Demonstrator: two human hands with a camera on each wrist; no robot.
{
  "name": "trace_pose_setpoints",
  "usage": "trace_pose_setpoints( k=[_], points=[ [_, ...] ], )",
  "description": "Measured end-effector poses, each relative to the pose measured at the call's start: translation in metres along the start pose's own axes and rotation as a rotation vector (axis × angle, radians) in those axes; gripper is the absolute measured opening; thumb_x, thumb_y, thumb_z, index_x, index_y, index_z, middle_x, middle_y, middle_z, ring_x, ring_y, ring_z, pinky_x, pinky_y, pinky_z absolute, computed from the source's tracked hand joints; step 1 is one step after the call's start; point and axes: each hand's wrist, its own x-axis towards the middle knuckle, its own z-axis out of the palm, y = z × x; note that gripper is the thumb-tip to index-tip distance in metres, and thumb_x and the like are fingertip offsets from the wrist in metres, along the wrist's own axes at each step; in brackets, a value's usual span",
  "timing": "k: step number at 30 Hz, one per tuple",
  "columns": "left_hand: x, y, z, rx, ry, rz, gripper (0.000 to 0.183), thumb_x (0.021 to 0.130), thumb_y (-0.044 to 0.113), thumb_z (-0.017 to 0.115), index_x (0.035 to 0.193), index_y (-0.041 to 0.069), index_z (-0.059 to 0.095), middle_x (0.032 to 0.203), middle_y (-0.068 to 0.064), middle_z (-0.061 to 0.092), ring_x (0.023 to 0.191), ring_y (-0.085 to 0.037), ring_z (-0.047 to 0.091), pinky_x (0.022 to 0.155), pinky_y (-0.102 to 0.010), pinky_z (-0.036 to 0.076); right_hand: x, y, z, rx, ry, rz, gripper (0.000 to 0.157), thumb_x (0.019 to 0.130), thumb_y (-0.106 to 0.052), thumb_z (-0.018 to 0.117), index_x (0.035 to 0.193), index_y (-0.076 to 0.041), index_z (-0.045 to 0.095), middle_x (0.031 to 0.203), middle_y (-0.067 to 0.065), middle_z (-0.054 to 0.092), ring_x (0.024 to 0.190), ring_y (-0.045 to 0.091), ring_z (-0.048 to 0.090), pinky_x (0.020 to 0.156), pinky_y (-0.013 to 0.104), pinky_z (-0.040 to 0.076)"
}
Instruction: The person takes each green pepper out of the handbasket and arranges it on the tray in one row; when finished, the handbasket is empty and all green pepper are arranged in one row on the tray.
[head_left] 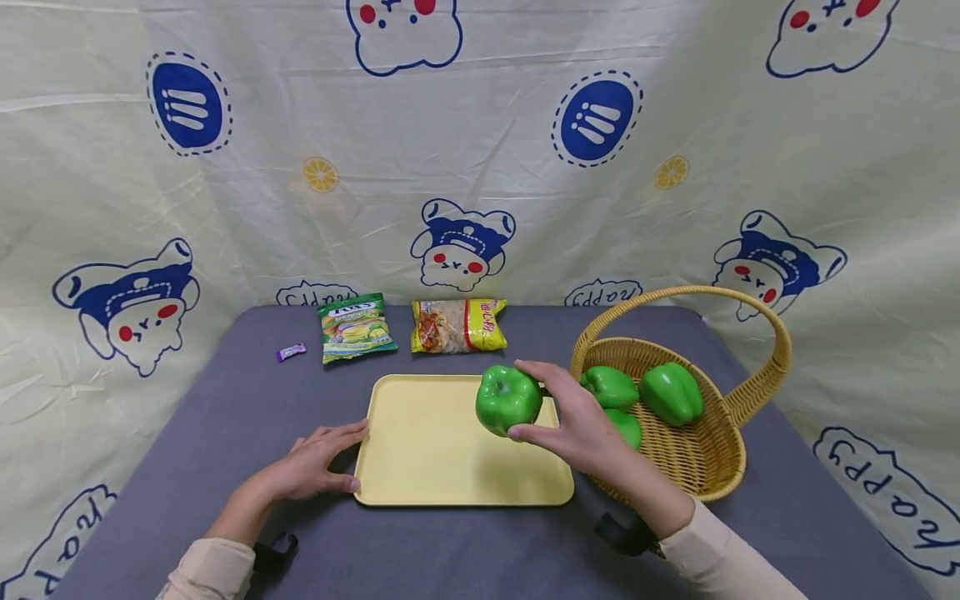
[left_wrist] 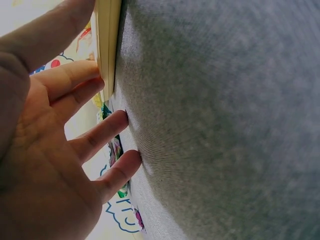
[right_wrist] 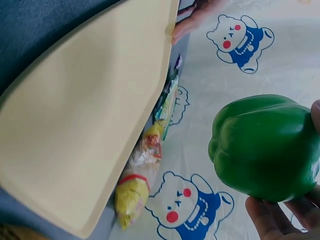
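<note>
Between its thumb and fingers my right hand [head_left: 577, 421] grips a green bell pepper [head_left: 508, 401], held over the right part of a pale yellow tray [head_left: 427, 442]. In the right wrist view the bell pepper [right_wrist: 265, 147] appears large, with fingertips at its underside. My left hand [head_left: 311, 462] touches the tray's left edge, its fingers spread. The left wrist view shows the thumb and two fingers at the tray rim [left_wrist: 106, 50], the other fingertips on the cloth. Several more green bell peppers [head_left: 672, 393] lie in a wicker basket [head_left: 693, 458] to the right.
Behind the tray lie a green snack bag [head_left: 355, 329] and a yellow-and-clear food packet [head_left: 457, 326]. A small purple wrapped candy [head_left: 291, 352] is at the back left. The basket's tall handle [head_left: 780, 350] arches over it. Grey cloth [head_left: 420, 550] covers the table; a printed curtain [head_left: 487, 125] hangs behind.
</note>
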Motion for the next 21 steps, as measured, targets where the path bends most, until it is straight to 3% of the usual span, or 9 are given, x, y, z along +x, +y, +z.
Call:
trace_pose_setpoints(
  k=[15,21],
  points=[
    [0.000,0.001,0.000,0.001,0.000,-0.002,0.085,0.075,0.044,0.074,0.144,0.008,0.039,0.153,-0.011,0.034,0.131,-0.039,0.034,0.091,-0.062,0.025,0.013,-0.003,0.038,0.069,-0.041,0.008,0.079,0.073,-0.033,0.080,0.141,-0.017,0.042,0.136,0.002,0.051,0.113,0.016,0.056,0.089,0.033,0.050],
    [-0.001,0.002,0.000,0.007,0.004,0.004,0.086,0.075,0.044,0.074,0.144,0.007,0.039,0.152,-0.011,0.035,0.129,-0.039,0.035,0.090,-0.061,0.026,0.019,-0.005,0.053,0.112,-0.037,-0.017,0.078,0.073,-0.029,0.080,0.139,-0.011,0.043,0.135,0.004,0.051,0.117,0.018,0.055,0.090,0.035,0.050]
  ],
)
